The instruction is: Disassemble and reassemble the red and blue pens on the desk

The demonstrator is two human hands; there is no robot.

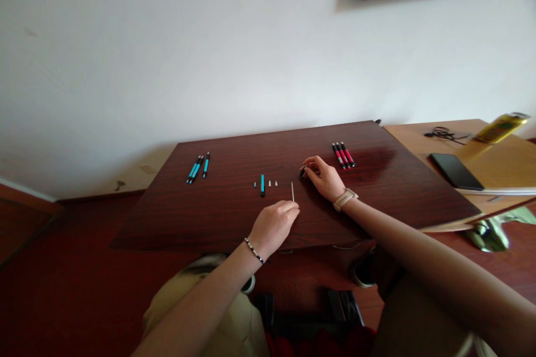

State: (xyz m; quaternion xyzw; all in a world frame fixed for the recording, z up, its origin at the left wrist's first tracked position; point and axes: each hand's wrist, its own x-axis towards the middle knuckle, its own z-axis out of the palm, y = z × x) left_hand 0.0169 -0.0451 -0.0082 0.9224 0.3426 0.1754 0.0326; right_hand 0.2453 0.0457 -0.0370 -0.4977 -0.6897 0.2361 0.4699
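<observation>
Two bare hands over the tabletop (167, 223), both loaded. Your left hand (274, 227) is by the near edge, about mid-width; its grip is pinched on the near end of a thin white rod (292, 192), whose free end points at the far edge. Your right hand (324, 178) is farther in, right of the rod; its grip has a small black piece (302, 172) at the fingertips, partly hidden, exact shape unreadable.

Left of the rod, mid-tabletop, you've got loose parts in a row, none touching: tiny blue part (255, 184), blue barrel (262, 183) with its black end toward the near edge, two small white parts (269, 183).

Three blue pens (206, 165) lie toward the left edge, two of them close together. Pink pens (343, 154) lie side by side toward the far edge, beyond your right hand. Past the right edge: black phone (455, 170), yellow can (498, 129).
</observation>
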